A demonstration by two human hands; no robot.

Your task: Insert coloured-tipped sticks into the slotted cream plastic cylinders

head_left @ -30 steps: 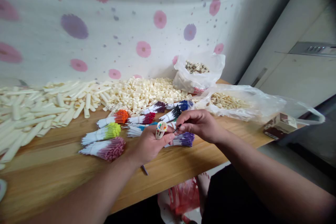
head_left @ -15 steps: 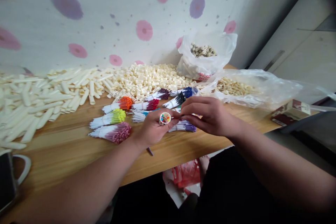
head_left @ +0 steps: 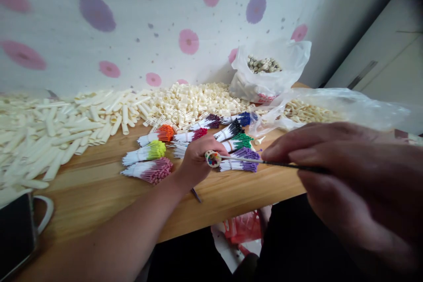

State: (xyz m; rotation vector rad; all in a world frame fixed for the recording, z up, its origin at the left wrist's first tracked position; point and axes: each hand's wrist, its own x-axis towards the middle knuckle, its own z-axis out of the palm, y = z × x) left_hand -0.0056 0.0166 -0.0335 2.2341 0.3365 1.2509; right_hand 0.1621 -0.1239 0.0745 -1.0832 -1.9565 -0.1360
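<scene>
My left hand (head_left: 194,161) is closed around a cream pen barrel (head_left: 209,157), its open end turned to the right, with several coloured tips inside. My right hand (head_left: 346,180), large and blurred close to the camera, pinches a thin pen refill (head_left: 243,159), white toward the barrel and black toward my fingers. The refill's white end reaches the mouth of the barrel; how far in it sits I cannot tell. Under and beside my left hand lie banded refill bundles, among them purple (head_left: 249,155), green (head_left: 243,141), yellow (head_left: 156,149) and pink (head_left: 159,170).
Cream tubes (head_left: 66,123) and small cream clip parts (head_left: 194,101) are heaped along the wall. A plastic bag (head_left: 247,86) of small metallic-looking parts stands behind, beside a flat bag (head_left: 307,110) of cream pieces. A phone (head_left: 16,229) is at the left edge, a dark thin stick (head_left: 196,195) near the front.
My right hand has moved away from my left, rightward and closer to the camera, and the long refill between them now shows. The view has shifted slightly left.
</scene>
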